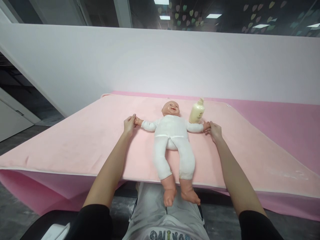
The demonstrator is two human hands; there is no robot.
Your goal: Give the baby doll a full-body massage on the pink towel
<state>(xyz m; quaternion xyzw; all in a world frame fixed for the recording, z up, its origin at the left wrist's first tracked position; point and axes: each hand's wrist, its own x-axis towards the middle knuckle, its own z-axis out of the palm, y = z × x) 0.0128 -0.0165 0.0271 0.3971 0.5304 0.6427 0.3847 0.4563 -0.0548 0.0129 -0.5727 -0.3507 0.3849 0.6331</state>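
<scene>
A baby doll (171, 128) with a white cloth body lies on its back on a pale pink towel (100, 133), its arms stretched out to both sides. Its bare feet hang past the table's front edge, over my lap. My left hand (129, 124) is closed on the doll's hand at the left. At the other side, my right hand (215, 130) pinches the fingers of the doll's other hand. A pale yellow pump bottle (197, 111) stands upright just behind the doll's arm on the right.
Brighter pink cloth (287, 130) shows beyond the towel at the right and hangs below the front edge. A white wall (160, 63) rises behind the table, with dark glass above it. A white object (56, 231) lies at the lower left.
</scene>
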